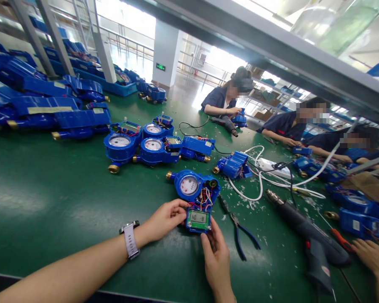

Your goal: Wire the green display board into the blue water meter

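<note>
A blue water meter point(189, 185) with a round dial and brass pipe end lies on the green bench in front of me, its housing uncovered and coloured wires showing. Those wires run to a small display module point(198, 219), a green circuit board with a lit-up-free grey LCD in a blue frame. My left hand point(169, 219), with a watch on the wrist, pinches the module's left edge. On the opposite side, the fingers and thumb of my right hand point(217, 256) grip its lower right corner. Pliers point(238, 229) with blue handles lie open just right of the meter.
A heat gun point(306, 231) lies at the right, beside a screwdriver point(341, 240) and another person's hand point(372, 256). Several meters point(153, 145) stand behind, more are piled left. A white power strip point(274, 168) and cables cross the bench point(66, 202). Co-workers sit opposite.
</note>
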### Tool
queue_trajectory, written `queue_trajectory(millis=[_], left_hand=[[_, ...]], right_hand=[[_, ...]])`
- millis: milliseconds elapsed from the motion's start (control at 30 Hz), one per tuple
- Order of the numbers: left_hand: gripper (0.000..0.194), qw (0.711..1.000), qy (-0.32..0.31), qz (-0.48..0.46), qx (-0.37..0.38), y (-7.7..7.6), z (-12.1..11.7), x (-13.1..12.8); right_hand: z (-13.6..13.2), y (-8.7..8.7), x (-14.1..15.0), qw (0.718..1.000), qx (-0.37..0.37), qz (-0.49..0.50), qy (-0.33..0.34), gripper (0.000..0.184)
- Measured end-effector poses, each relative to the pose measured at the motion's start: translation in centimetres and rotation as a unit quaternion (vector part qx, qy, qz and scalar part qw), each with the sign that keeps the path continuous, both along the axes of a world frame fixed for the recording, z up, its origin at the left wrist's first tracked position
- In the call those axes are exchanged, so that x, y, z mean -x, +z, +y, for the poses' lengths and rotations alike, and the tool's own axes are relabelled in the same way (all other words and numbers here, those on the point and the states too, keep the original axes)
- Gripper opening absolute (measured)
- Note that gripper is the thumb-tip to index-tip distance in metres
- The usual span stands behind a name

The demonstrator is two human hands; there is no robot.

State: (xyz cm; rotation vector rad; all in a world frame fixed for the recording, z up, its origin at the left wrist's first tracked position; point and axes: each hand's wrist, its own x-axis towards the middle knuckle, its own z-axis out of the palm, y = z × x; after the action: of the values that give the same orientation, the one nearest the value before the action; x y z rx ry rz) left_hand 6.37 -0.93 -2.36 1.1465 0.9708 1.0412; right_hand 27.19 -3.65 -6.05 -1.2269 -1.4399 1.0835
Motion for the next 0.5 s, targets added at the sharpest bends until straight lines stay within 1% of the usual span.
queue_trajectory(millis=[100, 233, 367, 500], left_hand=[[0.026, 0.997, 0.017, 0.058, -0.036, 0.17, -0.1, 0.01], [0.022, 0.983, 0.038, 0.15, -0.101, 0.69, -0.31, 0.12], [0.023, 0.974, 0.042, 0.186, -0.118, 1.0, -0.45, 0.26], [0.026, 0.969, 0.046, 0.202, -0.133, 0.85, -0.52, 0.26]], right_hand=[[-0.05, 0.08, -0.06, 1.0, -0.006, 0.001, -0.011, 0.051], [-0.02, -0.01, -0.22, 1.0, -0.008, 0.007, -0.025, 0.05], [0.15, -0.01, -0.27, 0.999, 0.0, 0.009, -0.041, 0.051], [0.22, 0.16, -0.22, 0.999, -0.011, 0.004, -0.052, 0.051]])
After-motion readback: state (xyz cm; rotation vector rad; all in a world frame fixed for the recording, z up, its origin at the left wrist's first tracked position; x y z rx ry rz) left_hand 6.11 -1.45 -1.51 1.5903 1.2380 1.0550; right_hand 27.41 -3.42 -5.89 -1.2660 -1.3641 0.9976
